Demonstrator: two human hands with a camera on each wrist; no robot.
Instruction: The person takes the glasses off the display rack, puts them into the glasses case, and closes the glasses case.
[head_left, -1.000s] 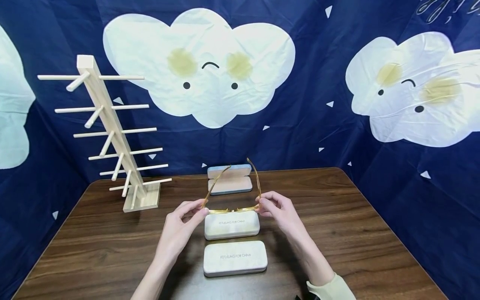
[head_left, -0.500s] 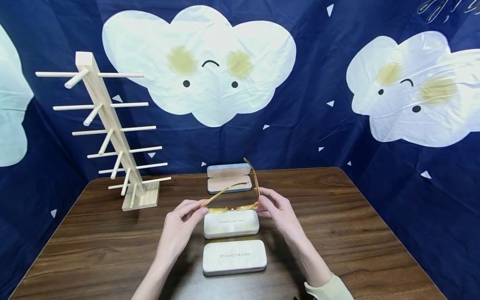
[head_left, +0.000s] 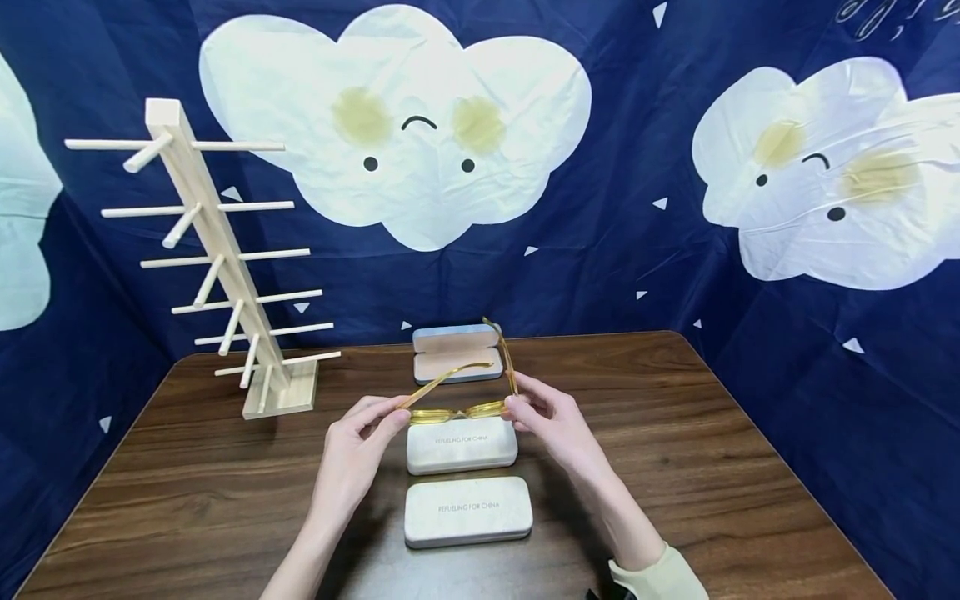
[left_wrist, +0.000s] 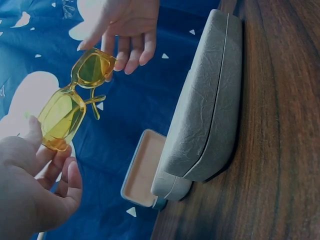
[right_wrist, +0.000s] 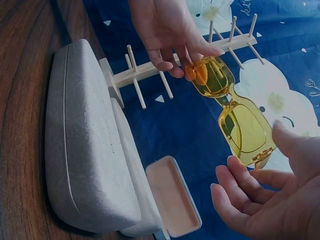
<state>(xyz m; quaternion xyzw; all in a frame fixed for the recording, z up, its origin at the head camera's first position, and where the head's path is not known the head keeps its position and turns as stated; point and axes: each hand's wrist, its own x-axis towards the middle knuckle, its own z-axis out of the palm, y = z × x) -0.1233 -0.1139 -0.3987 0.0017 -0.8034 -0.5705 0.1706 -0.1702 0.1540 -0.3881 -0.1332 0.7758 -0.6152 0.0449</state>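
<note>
A pair of yellow see-through sunglasses (head_left: 433, 415) is held up over the farther closed glasses case (head_left: 461, 457), its front toward me. My left hand (head_left: 358, 446) pinches the left corner of the frame between thumb and fingers. At the opposite corner, my right hand (head_left: 553, 423) grips the frame near the hinge. The left temple arm (head_left: 450, 379) slants inward, while the right one (head_left: 506, 358) points away toward the back. Both wrist views show the yellow lenses (right_wrist: 247, 127) between the two hands, well off the tabletop.
Another closed white case (head_left: 468, 518) lies nearer me. Behind the glasses, a blue case (head_left: 456, 365) stands open with its pale lining showing. A wooden peg rack (head_left: 217, 242) rises at the back left of the brown table (head_left: 675, 467). Blue cloth (head_left: 600, 275) hangs behind.
The left temple arm has swung inward, and the right one leans slightly farther in. The front of the sunglasses has tilted so the lenses show more. Both hands keep their hold.
</note>
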